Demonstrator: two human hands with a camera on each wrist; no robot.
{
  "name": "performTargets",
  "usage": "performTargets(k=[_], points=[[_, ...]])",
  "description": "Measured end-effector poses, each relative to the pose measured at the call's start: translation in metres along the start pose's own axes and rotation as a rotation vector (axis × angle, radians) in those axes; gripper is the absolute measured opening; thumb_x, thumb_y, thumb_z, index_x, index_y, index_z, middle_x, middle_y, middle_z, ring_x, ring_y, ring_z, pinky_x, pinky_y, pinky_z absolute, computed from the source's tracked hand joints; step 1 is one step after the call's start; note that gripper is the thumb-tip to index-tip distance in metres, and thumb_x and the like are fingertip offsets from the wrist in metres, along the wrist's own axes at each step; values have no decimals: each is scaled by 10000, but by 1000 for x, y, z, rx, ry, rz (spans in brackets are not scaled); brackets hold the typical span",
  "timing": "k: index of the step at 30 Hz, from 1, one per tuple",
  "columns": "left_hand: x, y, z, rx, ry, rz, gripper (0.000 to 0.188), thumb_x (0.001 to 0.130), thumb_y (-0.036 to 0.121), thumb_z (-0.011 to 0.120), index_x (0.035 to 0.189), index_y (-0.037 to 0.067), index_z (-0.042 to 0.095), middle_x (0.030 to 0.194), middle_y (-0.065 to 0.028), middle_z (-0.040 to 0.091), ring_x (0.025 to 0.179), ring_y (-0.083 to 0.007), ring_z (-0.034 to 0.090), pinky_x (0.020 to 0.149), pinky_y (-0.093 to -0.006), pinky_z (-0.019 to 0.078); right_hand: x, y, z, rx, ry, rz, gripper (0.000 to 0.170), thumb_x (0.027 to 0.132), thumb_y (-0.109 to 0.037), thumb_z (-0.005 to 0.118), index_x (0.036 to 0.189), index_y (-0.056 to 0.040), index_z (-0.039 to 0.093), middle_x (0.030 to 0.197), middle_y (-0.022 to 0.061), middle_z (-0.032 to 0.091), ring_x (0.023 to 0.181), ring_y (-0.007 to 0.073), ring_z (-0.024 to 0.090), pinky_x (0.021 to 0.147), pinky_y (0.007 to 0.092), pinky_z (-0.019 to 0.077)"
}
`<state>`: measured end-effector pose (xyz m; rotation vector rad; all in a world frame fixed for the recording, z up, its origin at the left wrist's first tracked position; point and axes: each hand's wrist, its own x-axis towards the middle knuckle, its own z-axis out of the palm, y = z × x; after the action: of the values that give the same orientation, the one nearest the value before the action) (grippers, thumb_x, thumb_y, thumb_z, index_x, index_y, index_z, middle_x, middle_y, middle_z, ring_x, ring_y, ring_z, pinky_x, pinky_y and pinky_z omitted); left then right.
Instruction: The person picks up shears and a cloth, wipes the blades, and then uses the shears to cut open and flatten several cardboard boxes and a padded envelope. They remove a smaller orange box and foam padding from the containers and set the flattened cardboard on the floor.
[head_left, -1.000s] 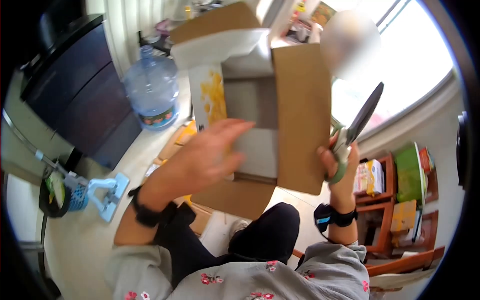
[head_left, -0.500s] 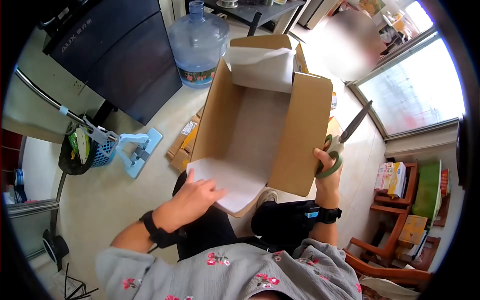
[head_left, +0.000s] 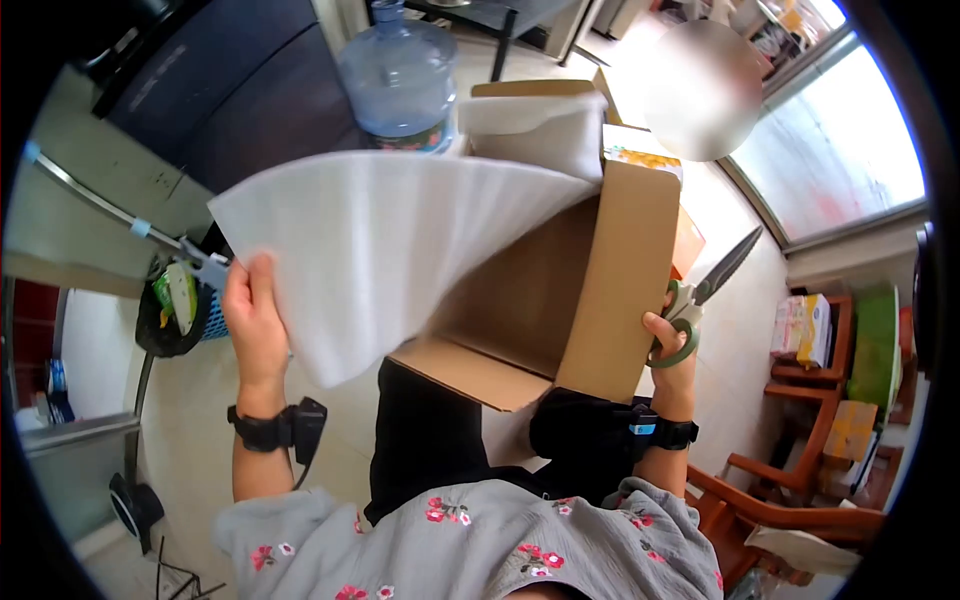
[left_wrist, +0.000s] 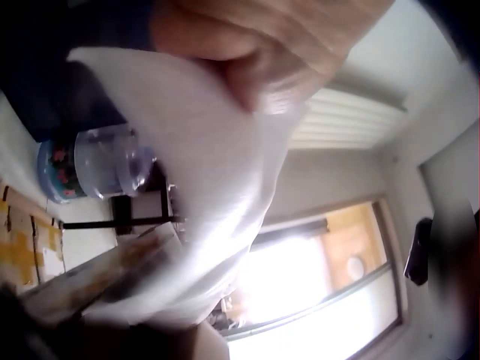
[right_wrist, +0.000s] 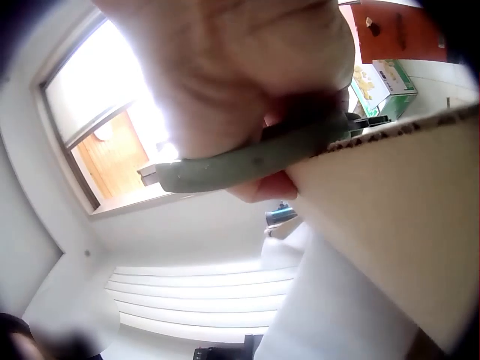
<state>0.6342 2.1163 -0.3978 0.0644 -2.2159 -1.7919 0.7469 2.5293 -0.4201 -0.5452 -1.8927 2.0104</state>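
My left hand (head_left: 254, 330) pinches a corner of a white foam sheet (head_left: 370, 250) and holds it out to the left of an open cardboard box (head_left: 620, 290). The sheet fans out from the box, its far end still at the box's back wall. In the left wrist view the sheet (left_wrist: 202, 142) hangs from the bent fingers. My right hand (head_left: 674, 372) grips scissors (head_left: 728, 266) with green-and-white handles, blades pointing up and away, and holds the box's right flap. The right wrist view has the green handle (right_wrist: 240, 165) against the flap (right_wrist: 397, 187). Brown inner walls show inside the box.
A large water bottle (head_left: 400, 85) stands behind the sheet, next to a dark cabinet (head_left: 240, 100). A blue basket with a black bag (head_left: 165, 320) is at left. Wooden chairs (head_left: 810, 400) stand at right, another carton (head_left: 690, 240) beyond the box. The box is over the person's knees (head_left: 430, 420).
My left hand has moved from inside the box to its front edge, then left and up, drawing the white foam sheet out. The right hand keeps holding the scissors and the flap.
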Motion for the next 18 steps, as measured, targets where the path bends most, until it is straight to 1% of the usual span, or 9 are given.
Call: performTargets(k=[2,5,8,9,12,13,14,16,18], points=[[11,-14,-26,-175,93,-103,282,998,282,456,1001,26,574,882,0,606,759,-56,523,678,-205,440,2,2,5,15,-15,8,240,686,-69,649,856,-61,480,813,2,505,742,115,499,684,251,402],[4,-13,-53,-187,193,-162,308,998,304,450,1023,22,569,911,-6,610,772,-72,539,697,-217,456,10,6,14,28,-66,-22,252,685,-75,648,863,-66,468,805,3,483,753,115,495,697,248,402],[-10,-13,-65,-206,324,-211,341,993,338,452,1016,20,575,900,-3,610,757,-76,544,698,-217,460,15,7,25,49,-108,-13,255,682,-82,644,859,-69,461,796,1,468,753,115,491,702,246,402],[-16,-26,-80,-192,273,-236,361,990,361,452,1059,21,549,979,-23,595,861,-83,541,765,-245,457,16,7,31,60,-119,-9,253,680,-83,643,854,-70,459,792,0,465,750,115,490,702,245,401],[-36,-36,-83,-98,225,-197,395,985,383,452,1130,19,499,1093,-51,555,1002,-108,504,872,-280,422,23,9,38,52,-208,20,247,669,-92,639,838,-69,460,800,3,476,750,115,493,703,254,404],[-37,-41,-84,-72,139,-129,477,917,345,596,1204,11,413,1154,-73,510,1094,-148,461,966,-315,367,25,10,41,46,-241,28,248,667,-97,640,835,-68,460,804,5,481,753,116,495,706,257,406],[-40,-44,-78,-64,122,-64,541,870,325,653,1219,6,391,1157,-81,502,1095,-158,464,975,-319,363,27,9,42,42,-273,32,250,665,-102,642,832,-67,460,808,6,486,756,117,498,708,259,407],[-43,-29,-43,-48,91,68,694,775,286,766,1248,-2,347,1163,-96,487,1097,-179,470,993,-326,356,28,4,50,82,-350,-10,280,653,-120,664,838,-65,461,822,12,499,773,125,506,723,268,415],[-31,-32,-17,78,-27,30,842,645,241,858,1239,-12,316,1198,-142,444,1132,-210,451,1006,-355,354,30,0,52,82,-415,-48,314,640,-138,686,846,-64,462,833,16,509,789,131,512,737,274,421]])
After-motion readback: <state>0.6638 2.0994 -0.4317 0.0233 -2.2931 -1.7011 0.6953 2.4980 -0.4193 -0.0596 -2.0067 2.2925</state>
